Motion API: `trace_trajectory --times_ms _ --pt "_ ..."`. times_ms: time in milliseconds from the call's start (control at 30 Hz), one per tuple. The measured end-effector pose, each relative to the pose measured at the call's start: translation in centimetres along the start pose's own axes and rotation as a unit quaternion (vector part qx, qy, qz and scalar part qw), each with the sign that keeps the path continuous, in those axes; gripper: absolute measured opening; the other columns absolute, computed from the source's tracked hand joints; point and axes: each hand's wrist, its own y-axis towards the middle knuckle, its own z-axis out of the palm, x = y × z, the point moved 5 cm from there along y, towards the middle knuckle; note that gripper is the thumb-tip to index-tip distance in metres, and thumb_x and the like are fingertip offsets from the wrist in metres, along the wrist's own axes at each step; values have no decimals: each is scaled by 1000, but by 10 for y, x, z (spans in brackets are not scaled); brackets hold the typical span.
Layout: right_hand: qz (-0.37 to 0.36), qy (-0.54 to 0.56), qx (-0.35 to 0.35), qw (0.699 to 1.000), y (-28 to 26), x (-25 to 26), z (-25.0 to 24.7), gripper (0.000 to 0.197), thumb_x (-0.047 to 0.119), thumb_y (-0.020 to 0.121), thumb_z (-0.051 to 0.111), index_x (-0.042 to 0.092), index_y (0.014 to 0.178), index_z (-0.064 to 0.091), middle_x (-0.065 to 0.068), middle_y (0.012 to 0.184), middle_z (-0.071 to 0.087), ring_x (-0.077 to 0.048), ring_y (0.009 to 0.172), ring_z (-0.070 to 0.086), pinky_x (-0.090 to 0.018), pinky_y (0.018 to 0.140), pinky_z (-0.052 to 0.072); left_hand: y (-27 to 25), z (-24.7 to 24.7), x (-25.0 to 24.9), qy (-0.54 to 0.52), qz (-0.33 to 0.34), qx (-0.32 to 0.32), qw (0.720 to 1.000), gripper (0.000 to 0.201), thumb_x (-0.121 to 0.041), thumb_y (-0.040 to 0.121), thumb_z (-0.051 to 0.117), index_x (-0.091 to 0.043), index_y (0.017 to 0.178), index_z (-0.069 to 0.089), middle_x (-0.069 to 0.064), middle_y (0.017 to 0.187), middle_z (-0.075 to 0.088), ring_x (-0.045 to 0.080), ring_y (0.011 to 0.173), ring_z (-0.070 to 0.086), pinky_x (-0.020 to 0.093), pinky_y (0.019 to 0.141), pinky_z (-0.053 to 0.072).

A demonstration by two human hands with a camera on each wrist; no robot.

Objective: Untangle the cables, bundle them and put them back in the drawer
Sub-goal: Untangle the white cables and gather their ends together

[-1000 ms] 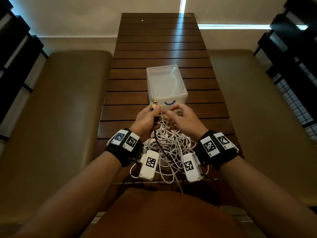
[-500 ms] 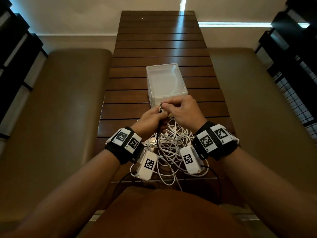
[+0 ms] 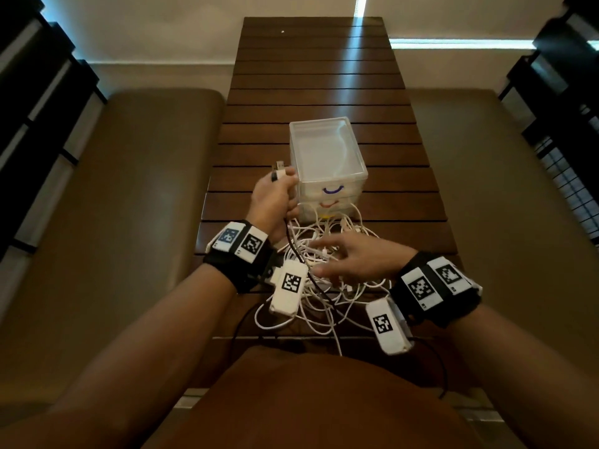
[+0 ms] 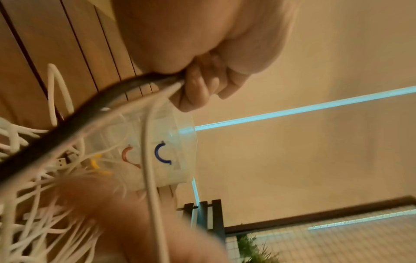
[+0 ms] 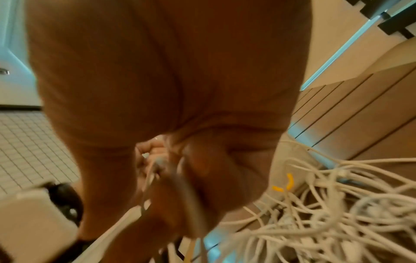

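Note:
A tangle of white cables (image 3: 327,286) lies on the slatted wooden table (image 3: 317,76), just in front of a small translucent drawer unit (image 3: 324,150) with blue, red and yellow handles. My left hand (image 3: 285,186) is raised beside the unit's left wall and grips the plug ends of a black cable (image 3: 304,270) and a white one. In the left wrist view both cables (image 4: 135,92) run out of the fist (image 4: 198,85). My right hand (image 3: 324,257) hovers over the pile with fingers stretched left. The right wrist view (image 5: 162,169) is blurred, with white strands near the fingers.
Padded benches flank the table on the left (image 3: 129,189) and right (image 3: 486,189). Dark slatted frames stand at both outer edges. Cable loops reach the table's near edge (image 3: 275,325). The far half of the table stretches beyond the drawer unit.
Both hands were together at the plugs in front of the drawer unit. The right hand has let go and dropped back over the pile; the left has lifted the plug ends up and left.

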Motion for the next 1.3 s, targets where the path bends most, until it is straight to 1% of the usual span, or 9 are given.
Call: trace_trajectory --times_ms 100,333,500,733,867,933,1033,1167,1300 --pt "-3 -7 -39 999 -3 -11 -3 21 35 96 55 21 98 70 15 60 59 4 50 49 -18 55 38 1 -3 -9 -79 -16 39 996 15 -9 100 41 -16 91 51 -9 45 32 3 34 25 16 33 22" --pt "62 14 -230 971 -10 -46 -48 22 35 94 58 18 82 66 0 71 60 -15 59 51 -26 52 41 -7 -14 -21 -90 -92 163 978 17 -11 95 39 -17 95 55 -10 47 30 1 33 25 12 29 18" --pt "-94 267 -264 922 -15 6 -55 12 12 98 50 9 89 56 -10 75 61 -19 54 58 -26 45 50 -18 3 15 60 -166 219 960 21 -3 89 45 -13 103 58 -7 57 47 0 36 28 11 31 20" --pt "-212 297 -422 830 -43 32 -75 20 2 92 58 17 100 48 -7 76 58 -14 53 58 -25 44 49 -28 19 38 145 -151 232 950 14 -16 93 54 -11 90 66 -7 56 36 5 44 27 15 37 21" --pt "-104 279 -255 920 -21 5 -47 33 16 91 64 19 120 48 -12 80 59 -12 44 49 -21 39 38 -27 24 16 144 -64 233 959 20 -18 98 49 -5 99 64 -3 59 35 7 46 27 18 39 20" --pt "-69 165 -166 970 -6 -5 -23 11 20 92 64 21 103 63 -15 76 58 -15 48 47 -24 44 38 -32 33 7 120 -41 267 955 22 -15 98 48 -8 95 68 -3 56 33 6 43 26 17 37 22" --pt "-38 105 -189 976 2 -20 -19 21 21 96 57 23 78 67 -3 62 54 -10 48 45 -23 45 36 -37 41 -2 95 -20 324 941 24 -15 96 49 -16 97 73 -5 55 32 6 43 23 20 39 16" --pt "-50 139 -215 965 -8 -15 -32 22 19 99 51 6 100 69 5 66 57 3 45 46 -14 44 36 -31 32 6 90 -46 305 947 43 -17 88 55 -2 128 53 -5 55 34 5 42 23 19 38 17" --pt "-36 17 -308 951 -17 -1 -45 22 35 99 50 29 103 71 15 76 66 -1 66 56 -22 60 44 -26 29 27 133 -53 260 955 48 6 86 50 -13 129 55 -11 53 45 2 41 30 15 38 24"
